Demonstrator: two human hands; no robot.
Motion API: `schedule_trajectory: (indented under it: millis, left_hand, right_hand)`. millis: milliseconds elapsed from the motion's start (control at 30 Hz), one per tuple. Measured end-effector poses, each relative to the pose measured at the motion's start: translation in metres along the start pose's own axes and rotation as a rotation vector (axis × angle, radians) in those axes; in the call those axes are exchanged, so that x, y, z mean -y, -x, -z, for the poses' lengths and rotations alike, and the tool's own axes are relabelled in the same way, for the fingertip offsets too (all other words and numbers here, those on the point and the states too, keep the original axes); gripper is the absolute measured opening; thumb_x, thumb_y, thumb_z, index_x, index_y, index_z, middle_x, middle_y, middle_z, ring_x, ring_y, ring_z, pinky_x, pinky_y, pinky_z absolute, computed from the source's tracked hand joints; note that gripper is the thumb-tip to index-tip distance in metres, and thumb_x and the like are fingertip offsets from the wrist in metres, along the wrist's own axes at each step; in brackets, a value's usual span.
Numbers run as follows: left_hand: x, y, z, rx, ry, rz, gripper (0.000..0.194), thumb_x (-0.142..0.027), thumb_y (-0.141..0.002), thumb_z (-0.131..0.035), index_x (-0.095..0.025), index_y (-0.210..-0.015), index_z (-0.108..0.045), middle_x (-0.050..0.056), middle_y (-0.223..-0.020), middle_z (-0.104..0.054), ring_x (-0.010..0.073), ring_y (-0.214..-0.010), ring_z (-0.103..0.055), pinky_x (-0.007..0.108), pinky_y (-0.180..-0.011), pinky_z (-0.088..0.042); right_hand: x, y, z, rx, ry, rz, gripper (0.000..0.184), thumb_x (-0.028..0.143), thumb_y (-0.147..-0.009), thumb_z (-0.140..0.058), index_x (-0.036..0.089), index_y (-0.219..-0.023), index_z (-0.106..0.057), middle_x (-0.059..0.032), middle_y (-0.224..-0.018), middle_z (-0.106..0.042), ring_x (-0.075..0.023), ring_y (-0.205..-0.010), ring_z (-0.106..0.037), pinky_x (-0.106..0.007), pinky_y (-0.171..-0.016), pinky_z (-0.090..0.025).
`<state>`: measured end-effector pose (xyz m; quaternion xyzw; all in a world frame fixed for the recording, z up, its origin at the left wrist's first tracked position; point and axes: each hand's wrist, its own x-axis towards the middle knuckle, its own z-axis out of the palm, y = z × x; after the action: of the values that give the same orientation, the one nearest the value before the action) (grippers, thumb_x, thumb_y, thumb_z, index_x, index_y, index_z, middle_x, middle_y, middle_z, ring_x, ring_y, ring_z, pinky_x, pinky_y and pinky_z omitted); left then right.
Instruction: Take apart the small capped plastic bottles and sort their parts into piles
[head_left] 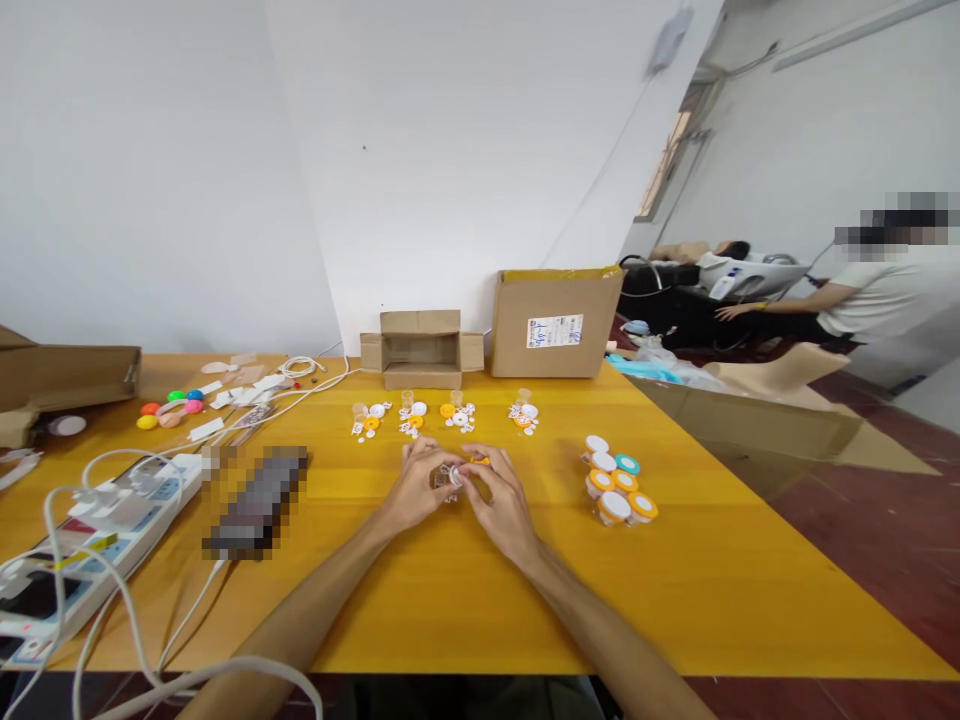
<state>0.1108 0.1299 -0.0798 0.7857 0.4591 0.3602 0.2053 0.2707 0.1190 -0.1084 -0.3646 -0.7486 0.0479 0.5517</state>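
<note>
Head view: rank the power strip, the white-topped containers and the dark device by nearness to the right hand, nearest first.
From the right hand:
1. White-topped containers, to its right.
2. Dark device, leftward, past the left hand.
3. Power strip, beyond the device, farther left.

Item count, table (pixel 465 600).
Toward right edge: seven round-topped pieces (pixel 625 482). Toward far edge: four clusters of small parts (pixel 416 422), two cardboard boxes (pixel 555 357). Toward left edge: one power strip (pixel 142 525), one blurred dark device (pixel 259 500), at least five coloured balls (pixel 194 407); cables (pixel 259 664) overlap, count uncertain.
</note>
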Motion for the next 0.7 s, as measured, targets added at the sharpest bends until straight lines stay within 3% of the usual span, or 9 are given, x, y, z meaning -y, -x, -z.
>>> schedule_trajectory:
  millis: [300,533,700]
  left_hand:
    - [0.007,-0.003,0.007,-0.137,0.132,0.079,0.033,-0.010,-0.065,-0.081,-0.028,-0.092,-0.076,0.001,-0.092,-0.068,0.0243,-0.098,-0.057,0.039,-0.095,-0.040]
    - [0.015,-0.005,0.009,-0.256,0.231,0.156,0.029,-0.013,-0.061,-0.083,-0.027,-0.086,-0.078,0.002,-0.095,-0.064,0.0226,-0.097,-0.058,0.037,-0.095,-0.044]
    - [0.015,-0.005,0.009,-0.239,0.243,0.152,0.029,-0.013,-0.062,-0.081,-0.026,-0.088,-0.077,0.002,-0.094,-0.063,0.0209,-0.094,-0.059,0.036,-0.094,-0.044]
  right_hand:
    - [-0.005,-0.005,0.006,-0.112,0.028,-0.040,0.014,0.019,-0.093,-0.055,0.025,-0.091,-0.067,-0.0076,-0.107,-0.065,-0.0235,-0.099,-0.061,-0.040,-0.084,-0.053]
    - [-0.013,0.002,0.002,0.179,0.143,-0.028,0.021,0.004,-0.082,-0.057,0.023,-0.077,-0.063,-0.0087,-0.109,-0.064,-0.0262,-0.103,-0.058,-0.041,-0.084,-0.053]
    - [-0.015,0.002,0.002,0.149,0.177,-0.091,0.019,0.007,-0.085,-0.055,0.023,-0.083,-0.063,-0.0091,-0.108,-0.063,-0.0265,-0.102,-0.058,-0.042,-0.085,-0.052]
